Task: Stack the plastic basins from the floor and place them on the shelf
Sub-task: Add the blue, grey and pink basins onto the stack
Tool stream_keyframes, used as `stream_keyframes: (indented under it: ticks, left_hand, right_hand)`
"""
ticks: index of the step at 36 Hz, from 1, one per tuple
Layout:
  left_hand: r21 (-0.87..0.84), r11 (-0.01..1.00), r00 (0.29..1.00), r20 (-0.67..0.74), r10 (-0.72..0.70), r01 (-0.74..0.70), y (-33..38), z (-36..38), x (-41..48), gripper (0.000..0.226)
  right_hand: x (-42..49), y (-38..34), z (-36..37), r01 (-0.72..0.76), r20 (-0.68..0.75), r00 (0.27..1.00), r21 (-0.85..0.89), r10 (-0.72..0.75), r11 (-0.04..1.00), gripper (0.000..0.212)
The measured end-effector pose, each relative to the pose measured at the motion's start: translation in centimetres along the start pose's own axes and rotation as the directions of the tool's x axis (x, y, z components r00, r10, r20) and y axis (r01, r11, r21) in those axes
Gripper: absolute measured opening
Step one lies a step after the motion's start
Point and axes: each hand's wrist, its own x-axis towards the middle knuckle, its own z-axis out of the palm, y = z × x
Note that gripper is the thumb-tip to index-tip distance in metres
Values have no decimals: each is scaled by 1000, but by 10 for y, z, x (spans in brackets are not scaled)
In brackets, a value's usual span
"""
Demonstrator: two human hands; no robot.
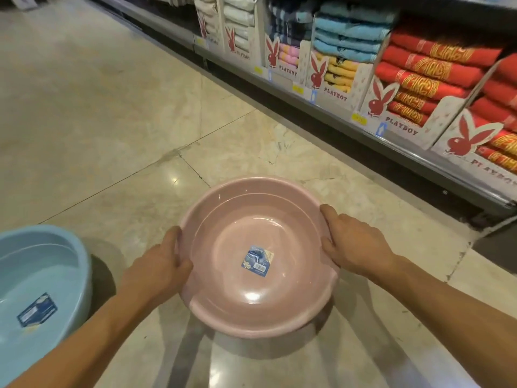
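A round pink plastic basin (251, 219) with a blue label stuck inside its bottom sits in the lower middle of the view, over the tiled floor. My left hand (158, 264) grips its left rim, thumb inside the rim. My right hand (355, 243) grips the right rim, fingers curled over the edge. A light blue plastic basin (44, 256) with a similar label stands on the floor at the lower left, partly cut off by the frame edge. Whether the pink basin rests on the floor or is lifted just above it, I cannot tell.
A low metal shelf (405, 152) runs along the right side, from the top middle toward the right edge. Cardboard display boxes on it hold folded towels: red (428, 71), light blue (349, 35), yellow and white. Beige marble floor tiles (98, 107) stretch to the left and ahead.
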Motion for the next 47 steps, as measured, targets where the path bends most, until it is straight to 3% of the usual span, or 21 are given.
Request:
stream_keyframes:
  ticks: [4,11,23,33,47]
  left_hand:
    - [-137,990,999,14,30,-28,4,2,-6,66]
    - [-272,962,997,-76,-3,-18,-10,-6,-11,61]
    - [-328,944,972,-226,-64,-14,-57,-70,-59,53]
    - [-350,933,922,-331,-203,80,-156,-134,-152,54]
    - [-348,907,802,-458,-383,235,-323,-190,-328,53]
  right_hand:
    - [2,-2,1,-9,-21,1000,27,10,1000,47]
    - [0,-8,-12,-24,-67,997,126,32,992,54]
    - [-15,-77,-71,63,-148,989,267,-24,962,58]
    - [-51,-200,-110,278,-197,953,278,-229,919,56]
    - [-152,-401,-141,582,-184,813,286,-553,761,55]
